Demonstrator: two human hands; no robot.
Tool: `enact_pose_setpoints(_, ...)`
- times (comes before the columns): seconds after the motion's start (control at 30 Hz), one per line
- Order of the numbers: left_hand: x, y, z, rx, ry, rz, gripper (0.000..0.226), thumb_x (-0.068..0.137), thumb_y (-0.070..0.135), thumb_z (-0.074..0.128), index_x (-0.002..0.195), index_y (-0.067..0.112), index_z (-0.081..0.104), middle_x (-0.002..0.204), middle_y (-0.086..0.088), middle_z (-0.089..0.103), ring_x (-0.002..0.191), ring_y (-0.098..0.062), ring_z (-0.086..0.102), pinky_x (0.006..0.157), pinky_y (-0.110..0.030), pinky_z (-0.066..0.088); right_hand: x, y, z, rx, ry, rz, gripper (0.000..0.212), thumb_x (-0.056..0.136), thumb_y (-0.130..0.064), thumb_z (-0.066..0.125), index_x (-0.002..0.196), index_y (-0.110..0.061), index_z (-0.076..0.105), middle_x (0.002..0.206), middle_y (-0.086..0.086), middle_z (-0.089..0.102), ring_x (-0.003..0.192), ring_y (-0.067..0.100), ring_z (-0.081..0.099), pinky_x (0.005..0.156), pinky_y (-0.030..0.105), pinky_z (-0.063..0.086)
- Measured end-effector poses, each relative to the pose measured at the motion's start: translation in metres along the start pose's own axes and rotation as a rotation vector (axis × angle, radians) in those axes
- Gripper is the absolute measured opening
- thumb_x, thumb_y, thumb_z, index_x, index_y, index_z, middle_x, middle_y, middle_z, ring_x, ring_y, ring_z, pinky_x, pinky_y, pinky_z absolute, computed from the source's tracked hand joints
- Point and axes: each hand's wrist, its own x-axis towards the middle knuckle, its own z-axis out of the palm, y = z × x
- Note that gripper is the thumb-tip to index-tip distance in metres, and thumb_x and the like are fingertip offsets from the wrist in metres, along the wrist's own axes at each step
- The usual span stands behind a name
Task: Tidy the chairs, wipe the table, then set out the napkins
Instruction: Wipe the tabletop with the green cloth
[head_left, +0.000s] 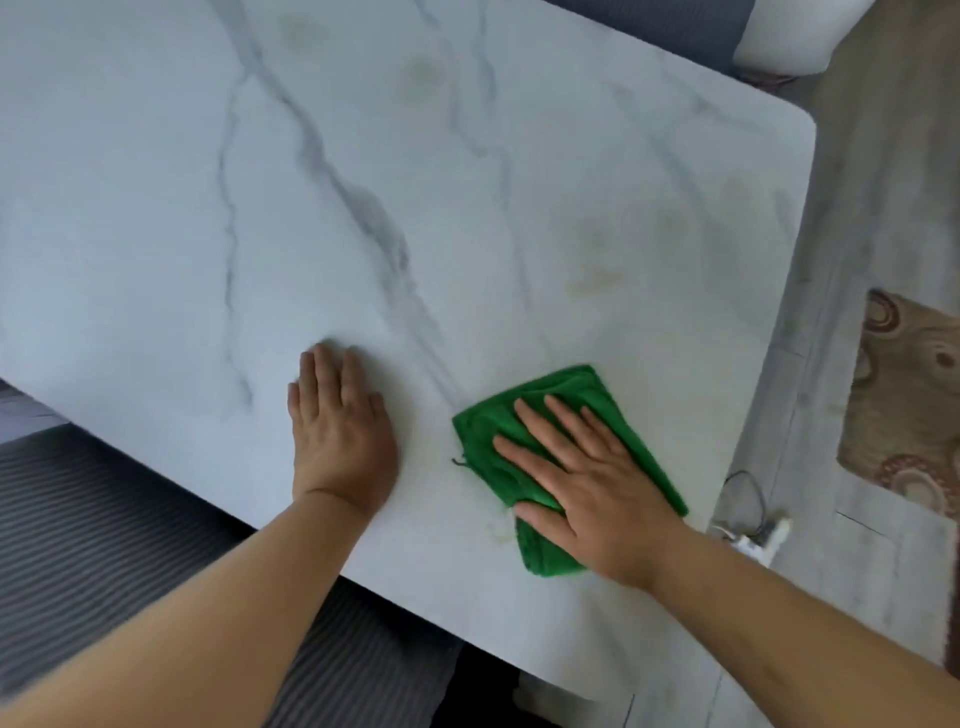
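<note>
The white marble-veined worktop (395, 218) spreads under me, my left hand (340, 436) lying flat and spread on its bare surface near the front edge, my right hand (582, 483) pressing flat, fingers splayed, on the folded green cloth (550, 400) beside it.

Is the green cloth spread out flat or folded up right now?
Folded. The green cloth shows doubled layers and creases along its edges, pressed flat on the table under the right hand.
</note>
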Motion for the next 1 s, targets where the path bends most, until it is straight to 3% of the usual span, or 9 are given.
enact_pose_setpoints(0.23,-0.001,0.002,0.000,0.023,0.025,-0.006,0.054,0.098,0.022,0.029,0.150,0.007,0.022,0.159,-0.016,0.011,0.147,-0.028,0.002,0.119,-0.039,-0.002,0.149,0.135,-0.047,-0.007,0.128,0.691,0.070,0.095,-0.061,0.018,0.154,-0.025,0.009,0.162,0.008,-0.002,0.148,0.032,-0.003,0.118,0.051,-0.001)
enact_pose_setpoints(0.3,-0.001,0.002,-0.002,0.050,0.031,-0.017,0.054,0.097,0.025,0.026,0.149,0.009,0.024,0.159,-0.013,0.015,0.148,-0.025,0.005,0.119,-0.043,0.000,0.187,0.113,-0.046,0.003,0.108,0.616,0.070,0.095,-0.060,0.021,0.154,-0.025,0.009,0.162,0.009,-0.001,0.147,0.033,-0.004,0.118,0.051,-0.002)
enact_pose_setpoints(0.43,-0.002,0.002,-0.007,0.065,0.043,-0.046,0.056,0.095,0.030,0.020,0.147,0.013,0.030,0.158,-0.007,0.022,0.147,-0.019,0.010,0.118,-0.047,0.002,0.138,0.048,-0.024,-0.090,0.072,0.014,0.064,0.096,-0.058,0.025,0.152,-0.027,0.021,0.161,0.007,0.014,0.148,0.031,0.010,0.118,0.050,0.009)
enact_pose_setpoints(0.53,-0.002,0.006,-0.007,0.034,0.062,-0.085,0.054,0.095,0.030,0.026,0.146,0.015,0.034,0.157,-0.005,0.025,0.146,-0.017,0.012,0.119,-0.042,0.002,0.103,0.083,-0.033,-0.110,-0.031,-0.252,0.061,0.097,-0.059,0.022,0.152,-0.031,0.021,0.161,0.000,0.015,0.148,0.025,0.009,0.120,0.045,0.007)
enact_pose_setpoints(0.6,0.004,0.011,-0.005,0.004,0.098,-0.189,0.053,0.096,0.027,0.033,0.146,0.012,0.034,0.157,-0.008,0.023,0.147,-0.021,0.012,0.119,-0.043,0.005,0.134,0.129,-0.048,-0.141,0.016,-0.225,0.062,0.096,-0.059,0.020,0.151,-0.030,0.023,0.161,0.001,0.017,0.148,0.026,0.012,0.120,0.043,0.007)
enact_pose_setpoints(0.7,0.012,0.018,-0.002,0.021,0.166,-0.390,0.055,0.097,0.029,0.036,0.147,0.008,0.031,0.158,-0.012,0.020,0.146,-0.027,0.011,0.118,-0.045,0.008,0.227,0.180,-0.070,-0.142,0.048,0.057,0.065,0.094,-0.059,0.021,0.152,-0.030,0.017,0.162,0.003,0.007,0.148,0.028,0.005,0.119,0.044,0.001)
enact_pose_setpoints(0.83,0.013,0.019,0.001,0.062,0.183,-0.404,0.062,0.092,0.037,0.027,0.147,0.008,0.032,0.157,-0.014,0.024,0.146,-0.028,0.015,0.118,-0.043,0.009,0.352,0.166,-0.080,-0.077,0.080,0.264,0.068,0.096,-0.057,0.023,0.154,-0.025,0.011,0.162,0.008,0.000,0.148,0.032,-0.002,0.118,0.050,0.001)
enact_pose_setpoints(0.9,0.012,0.018,0.001,0.070,0.179,-0.403,0.062,0.092,0.036,0.025,0.147,0.008,0.032,0.156,-0.014,0.024,0.146,-0.028,0.016,0.119,-0.043,0.009,0.373,0.114,-0.068,-0.070,0.083,0.132,0.067,0.096,-0.056,0.025,0.154,-0.025,0.013,0.162,0.008,0.003,0.148,0.033,0.000,0.118,0.049,0.001)
enact_pose_setpoints(1.0,0.012,0.021,-0.004,0.072,0.168,-0.408,0.061,0.093,0.033,0.024,0.147,0.006,0.031,0.156,-0.014,0.024,0.146,-0.027,0.016,0.119,-0.044,0.010,0.323,0.043,-0.044,-0.062,0.051,-0.289,0.063,0.096,-0.054,0.028,0.152,-0.027,0.019,0.162,0.006,0.010,0.148,0.031,0.005,0.118,0.046,0.001)
